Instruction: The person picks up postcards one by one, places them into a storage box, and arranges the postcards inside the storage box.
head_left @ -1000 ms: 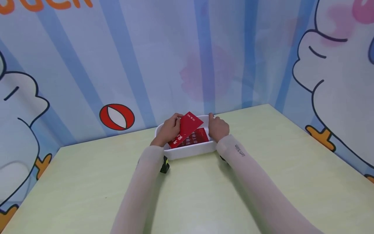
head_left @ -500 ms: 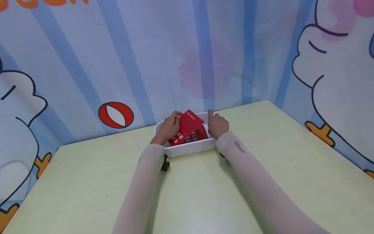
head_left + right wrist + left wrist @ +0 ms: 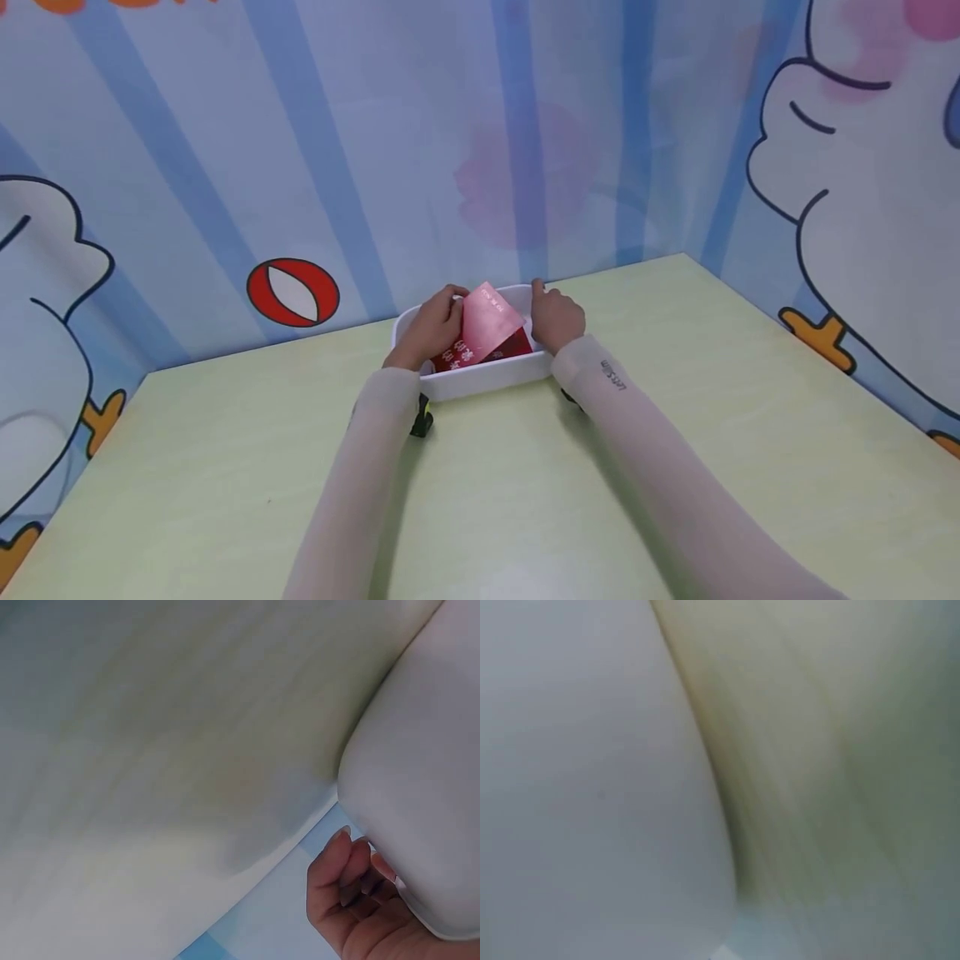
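Observation:
A shallow white tray (image 3: 487,383) with rounded corners stands at the back of the table. My left hand (image 3: 429,331) reaches over its left part and pinches a red paper envelope (image 3: 489,323) with white lettering, tilted up so that its face catches the light. Under it another red envelope (image 3: 517,345) lies in the tray, partly covered. My right hand (image 3: 557,319) grips the tray's right end. In the right wrist view the fingers of my right hand (image 3: 360,900) curl at the tray's edge (image 3: 427,772). The left wrist view holds only the tray's pale outer wall (image 3: 592,787) and blurred tabletop.
The pale yellow-green table (image 3: 480,500) meets a striped blue backdrop (image 3: 420,167) right behind the tray. Cartoon figures and a red ball (image 3: 293,292) are printed on it. A dark strap piece (image 3: 422,417) sits under my left wrist.
The raised envelope has tilted, its face turning from deep red to shiny pink and covering more of the lower one. Both hands stay at the tray. The head view has shifted slightly.

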A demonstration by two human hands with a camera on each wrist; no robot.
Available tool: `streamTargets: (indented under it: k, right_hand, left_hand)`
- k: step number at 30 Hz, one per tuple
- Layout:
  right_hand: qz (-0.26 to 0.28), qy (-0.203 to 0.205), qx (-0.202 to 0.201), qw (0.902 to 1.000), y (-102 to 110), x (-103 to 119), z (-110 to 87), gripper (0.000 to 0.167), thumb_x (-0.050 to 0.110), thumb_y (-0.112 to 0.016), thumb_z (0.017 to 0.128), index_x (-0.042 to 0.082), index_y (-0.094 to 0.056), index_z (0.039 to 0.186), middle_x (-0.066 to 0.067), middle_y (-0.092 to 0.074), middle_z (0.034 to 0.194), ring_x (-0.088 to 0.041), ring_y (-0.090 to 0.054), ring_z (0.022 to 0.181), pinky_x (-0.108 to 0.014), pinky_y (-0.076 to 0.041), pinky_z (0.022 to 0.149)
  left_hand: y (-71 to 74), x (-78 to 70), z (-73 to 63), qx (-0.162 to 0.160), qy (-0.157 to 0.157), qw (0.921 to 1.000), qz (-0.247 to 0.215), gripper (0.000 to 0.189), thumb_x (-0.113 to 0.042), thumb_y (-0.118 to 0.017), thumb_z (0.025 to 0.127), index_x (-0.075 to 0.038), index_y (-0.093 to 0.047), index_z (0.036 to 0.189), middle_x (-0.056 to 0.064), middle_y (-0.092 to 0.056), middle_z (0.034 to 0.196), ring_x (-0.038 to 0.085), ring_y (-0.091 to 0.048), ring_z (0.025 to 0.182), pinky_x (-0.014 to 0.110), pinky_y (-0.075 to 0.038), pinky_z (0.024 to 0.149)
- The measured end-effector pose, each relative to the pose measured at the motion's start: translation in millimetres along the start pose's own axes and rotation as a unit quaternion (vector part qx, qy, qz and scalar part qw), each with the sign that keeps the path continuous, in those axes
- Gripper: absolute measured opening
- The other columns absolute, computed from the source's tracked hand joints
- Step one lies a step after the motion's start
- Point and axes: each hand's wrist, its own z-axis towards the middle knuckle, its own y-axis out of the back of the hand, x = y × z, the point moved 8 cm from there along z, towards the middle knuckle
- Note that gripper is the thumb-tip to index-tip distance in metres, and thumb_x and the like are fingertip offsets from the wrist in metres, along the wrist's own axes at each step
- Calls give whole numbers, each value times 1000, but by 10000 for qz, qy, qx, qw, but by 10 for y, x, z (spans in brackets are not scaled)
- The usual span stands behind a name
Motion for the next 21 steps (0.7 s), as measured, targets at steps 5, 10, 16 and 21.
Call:
streamTargets:
  k: [5, 10, 16, 21]
  right_hand:
    - [8, 8, 90, 10000, 3, -3, 12, 70, 14, -67, 92, 6, -30, 151, -18, -66, 117, -27, -71, 90, -40, -62, 77]
    - [28, -19, 113, 9999, 7, -10, 33, 71, 15, -67, 92, 8, -29, 151, -17, -65, 120, -27, -70, 94, -41, -61, 79]
    - [-16, -50, 187, 9998, -13, -23, 28, 73, 15, -68, 91, 9, -28, 152, -17, -64, 122, -27, -70, 96, -41, -61, 80]
    - [-77, -52, 147, 9998, -12, -25, 5, 71, 16, -66, 93, 8, -28, 152, -17, -64, 122, -27, -70, 98, -40, -61, 81]
  left_hand:
    - [-39, -3, 1, 281, 99, 9993, -225, 40, -25, -43, 104, -13, -44, 142, 12, -60, 125, 25, -58, 107, 42, -52, 99]
    - [-42, -14, -10, 394, 130, 9988, -266, 59, -22, -62, 94, -16, -39, 148, 10, -51, 139, 27, -54, 121, 46, -53, 101]
    - [-65, -57, -37, 551, -87, 9984, 91, 80, -20, -76, 80, -19, -38, 150, 10, -49, 133, 27, -51, 122, 45, -57, 95]
    - [-114, -114, -51, 651, -372, 9938, 823, 84, -33, -77, 79, -20, -36, 151, 10, -48, 130, 26, -52, 119, 44, -56, 93]
